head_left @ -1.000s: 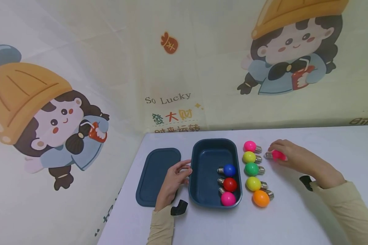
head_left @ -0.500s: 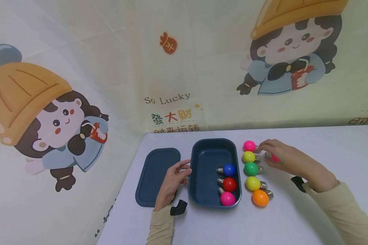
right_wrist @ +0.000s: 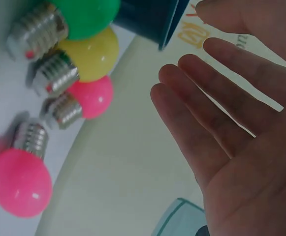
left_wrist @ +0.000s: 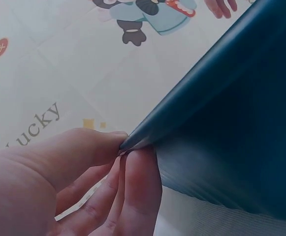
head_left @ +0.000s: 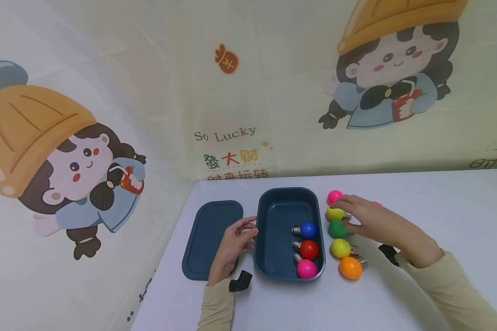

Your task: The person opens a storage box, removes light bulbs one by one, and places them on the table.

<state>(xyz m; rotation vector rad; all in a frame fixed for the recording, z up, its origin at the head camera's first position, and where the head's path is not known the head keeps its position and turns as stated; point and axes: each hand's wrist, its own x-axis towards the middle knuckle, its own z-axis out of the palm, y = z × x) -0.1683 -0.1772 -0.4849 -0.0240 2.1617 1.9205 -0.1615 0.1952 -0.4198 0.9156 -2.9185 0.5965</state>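
Note:
My left hand (head_left: 235, 239) is at the left side of a dark blue box (head_left: 273, 239). In the left wrist view its thumb and fingers pinch the rim. My right hand (head_left: 374, 220) hovers over the row of coloured bulbs, holding nothing; the right wrist view shows its fingers (right_wrist: 204, 118) extended. Under and beside it are a pink bulb (head_left: 335, 196), a yellow bulb (head_left: 335, 213) and a green bulb (head_left: 337, 228). Another pink bulb (right_wrist: 20, 182) lies behind the hand, mostly hidden in the head view. Inside the box are blue (head_left: 309, 230), red (head_left: 309, 249) and pink bulbs (head_left: 307, 269).
A second yellow bulb (head_left: 340, 248) and an orange bulb (head_left: 350, 268) lie at the near end of the row, right of the box. Left of the box is a flat dark blue lid (head_left: 207, 243), partly behind the left hand. A printed cloth (head_left: 290, 138) hangs behind the white table.
My right hand has moved left, away from the pink bulb on the far right, and over the upper bulbs of the row. The left hand has stayed at the box.

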